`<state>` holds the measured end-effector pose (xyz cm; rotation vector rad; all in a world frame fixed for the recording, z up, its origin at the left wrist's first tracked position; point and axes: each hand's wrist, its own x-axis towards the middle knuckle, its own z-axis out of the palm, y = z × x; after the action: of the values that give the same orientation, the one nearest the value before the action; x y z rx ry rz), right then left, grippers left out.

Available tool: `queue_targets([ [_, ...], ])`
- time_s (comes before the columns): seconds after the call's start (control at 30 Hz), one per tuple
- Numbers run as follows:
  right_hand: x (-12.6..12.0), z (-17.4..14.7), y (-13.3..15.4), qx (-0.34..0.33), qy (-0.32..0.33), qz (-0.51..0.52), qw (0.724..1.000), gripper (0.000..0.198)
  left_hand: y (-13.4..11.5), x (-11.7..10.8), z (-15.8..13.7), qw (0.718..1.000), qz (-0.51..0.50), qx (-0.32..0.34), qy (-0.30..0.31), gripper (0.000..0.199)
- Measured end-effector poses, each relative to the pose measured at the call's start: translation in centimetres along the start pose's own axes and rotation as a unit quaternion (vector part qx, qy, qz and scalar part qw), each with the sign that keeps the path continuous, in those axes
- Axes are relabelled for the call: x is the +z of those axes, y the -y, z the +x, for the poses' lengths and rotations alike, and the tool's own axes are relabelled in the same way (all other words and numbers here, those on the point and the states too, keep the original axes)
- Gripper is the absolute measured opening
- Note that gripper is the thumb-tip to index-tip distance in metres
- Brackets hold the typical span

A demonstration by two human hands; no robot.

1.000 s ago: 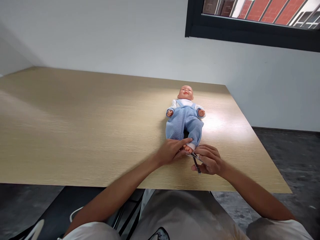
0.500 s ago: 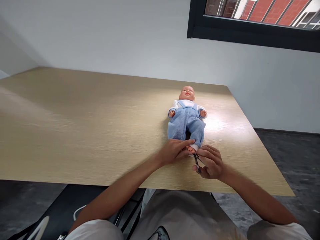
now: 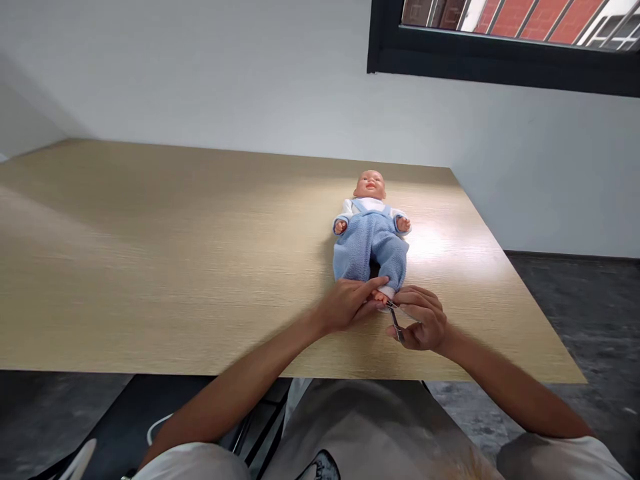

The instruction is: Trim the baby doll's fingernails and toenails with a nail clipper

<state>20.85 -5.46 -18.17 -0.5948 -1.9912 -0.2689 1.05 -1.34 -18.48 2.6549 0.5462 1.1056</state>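
Observation:
A baby doll (image 3: pixel 371 243) in blue fleece overalls and a white top lies on its back, head away from me and feet toward me. My left hand (image 3: pixel 350 301) is closed round the doll's foot (image 3: pixel 381 297), with the thumb or a finger across the trouser cuff. In my right hand (image 3: pixel 423 317) is a small metal nail clipper (image 3: pixel 396 324), pinched between thumb and fingers. Its upper end is at the doll's bare toes; whether the jaws touch them is too small to tell. The doll's other foot is hidden behind my left hand.
The light wooden table (image 3: pixel 175 267) extends far to the left, and its right edge is near my right forearm. A pale wall (image 3: pixel 225 73) stands behind it, with a dark-framed window (image 3: pixel 500 63) at upper right. A black chair (image 3: pixel 130 413) is below the front edge.
The camera view has shifted slightly. Both hands keep their hold on the doll's foot and the nail clipper, and the clipper stays at the toes with barely any movement.

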Motion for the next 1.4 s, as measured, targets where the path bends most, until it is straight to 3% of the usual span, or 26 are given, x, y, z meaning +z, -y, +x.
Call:
queue_targets([
  [0.37,-0.2,0.3,0.4,0.041,0.033,0.043,0.998,0.031,0.2,0.5,-0.3,1.0,-0.025,-0.011,-0.005,0.037],
  [0.77,-0.7,0.9,0.7,0.087,0.06,0.06,0.993,0.026,0.3,0.7,-0.5,0.996,-0.061,-0.046,0.036,0.042],
  [1.17,-1.0,2.4,1.0,0.062,0.091,0.026,0.994,0.025,-0.1,0.7,-0.5,0.995,-0.052,-0.068,0.05,0.049],
  [1.4,-0.8,2.3,1.0,0.029,0.099,-0.01,0.995,0.021,-0.2,1.1,-0.3,0.999,-0.023,-0.043,0.016,0.046],
])
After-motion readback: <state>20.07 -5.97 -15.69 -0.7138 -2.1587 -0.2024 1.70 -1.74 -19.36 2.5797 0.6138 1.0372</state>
